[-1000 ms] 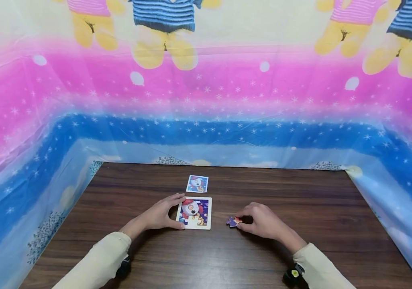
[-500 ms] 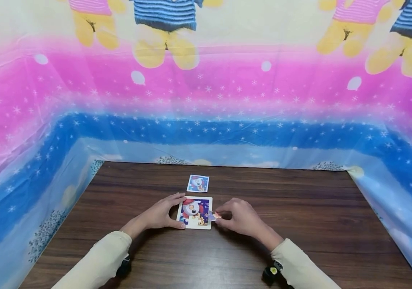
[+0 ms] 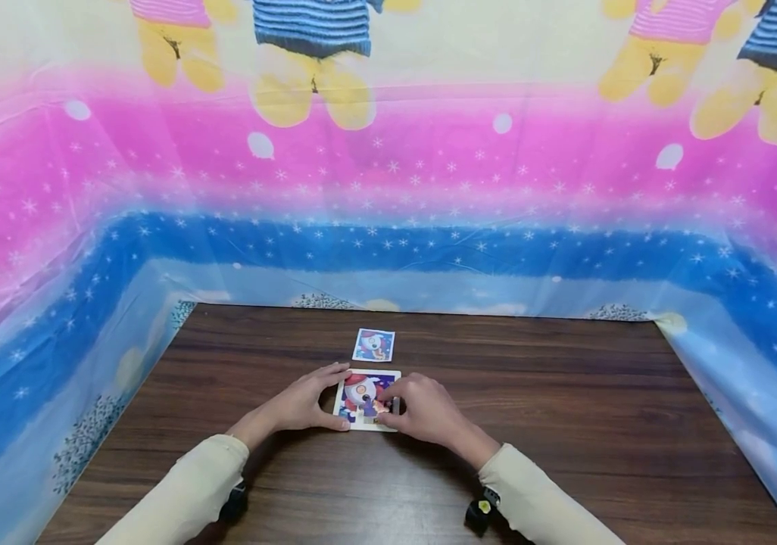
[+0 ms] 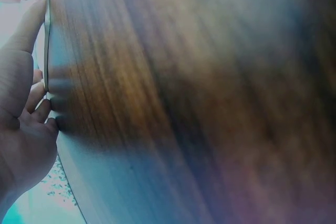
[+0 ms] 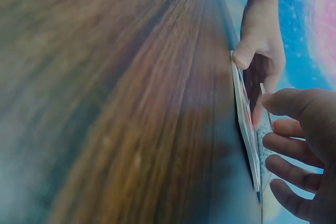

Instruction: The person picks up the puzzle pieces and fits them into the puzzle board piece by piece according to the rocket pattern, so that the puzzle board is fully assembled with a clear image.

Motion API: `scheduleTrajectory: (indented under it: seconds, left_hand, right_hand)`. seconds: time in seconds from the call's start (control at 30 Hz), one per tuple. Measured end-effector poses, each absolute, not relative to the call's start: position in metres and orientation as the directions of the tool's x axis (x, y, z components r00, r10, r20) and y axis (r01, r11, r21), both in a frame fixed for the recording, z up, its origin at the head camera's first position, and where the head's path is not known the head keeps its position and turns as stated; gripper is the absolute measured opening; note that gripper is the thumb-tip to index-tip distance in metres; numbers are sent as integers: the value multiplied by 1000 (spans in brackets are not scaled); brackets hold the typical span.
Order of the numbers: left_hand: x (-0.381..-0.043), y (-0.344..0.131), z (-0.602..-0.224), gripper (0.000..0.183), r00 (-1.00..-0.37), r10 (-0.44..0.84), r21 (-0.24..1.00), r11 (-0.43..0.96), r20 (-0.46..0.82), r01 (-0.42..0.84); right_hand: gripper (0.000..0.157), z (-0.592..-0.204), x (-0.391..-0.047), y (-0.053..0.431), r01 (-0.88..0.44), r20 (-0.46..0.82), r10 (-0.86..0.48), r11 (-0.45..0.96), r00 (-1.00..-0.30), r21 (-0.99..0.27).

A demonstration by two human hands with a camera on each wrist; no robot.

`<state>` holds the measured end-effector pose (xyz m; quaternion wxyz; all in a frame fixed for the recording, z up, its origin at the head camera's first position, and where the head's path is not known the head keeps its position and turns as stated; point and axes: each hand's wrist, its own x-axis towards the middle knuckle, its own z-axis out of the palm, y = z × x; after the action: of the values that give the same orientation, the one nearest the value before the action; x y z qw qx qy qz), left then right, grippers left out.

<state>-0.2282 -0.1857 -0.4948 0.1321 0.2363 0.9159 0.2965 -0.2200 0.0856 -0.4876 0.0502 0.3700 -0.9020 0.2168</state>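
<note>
A small jigsaw puzzle board [image 3: 376,372] with a white rim and a cartoon picture lies on the table in the head view. My left hand [image 3: 300,400] holds its left side, thumb at the near corner and fingers at the far corner. Over the board, my right hand [image 3: 429,410] pinches a purple and orange puzzle piece [image 3: 374,408] between thumb and fingers. In the right wrist view the piece [image 5: 262,88] shows edge-on, tilted and raised off the board [image 5: 242,116]. The right fingers hide the board's right part. A pale gap shows near its lower edge.
Behind the board lies a small picture card [image 3: 373,345] with a similar cartoon. The dark wooden table [image 3: 566,393] extends around both hands. A printed cloth [image 3: 457,250] with snowflakes and bears stands along its back and sides.
My right hand has moved left with the puzzle piece, from the bare table to over the board. The left hand and the board have stayed in place.
</note>
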Motion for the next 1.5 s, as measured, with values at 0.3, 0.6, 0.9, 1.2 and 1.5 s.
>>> scheduleTrajectory:
  seconds: [0.3, 0.6, 0.9, 1.2, 1.5]
  left_hand:
    - [-229, -185, -494, 95, -850, 517, 608, 708, -100, 359]
    - [-228, -183, -493, 95, -850, 516, 609, 709, -104, 356]
    - [-227, -182, -491, 94, -848, 521, 612, 703, -95, 364]
    - [-227, -179, -491, 95, -845, 526, 616, 699, -100, 363]
    - [-228, -181, -493, 96, -839, 535, 601, 704, -98, 379]
  right_hand:
    - [19, -492, -221, 76, -701, 253, -654, 649, -712, -295]
    - [24, -495, -221, 73, -696, 219, -662, 663, -717, -275]
    - [16, -495, -223, 71, -704, 240, -662, 652, -710, -283]
    - [16, -494, -218, 70, -681, 212, -648, 675, -731, -285]
    - [16, -489, -221, 84, -660, 253, -613, 648, -748, -380]
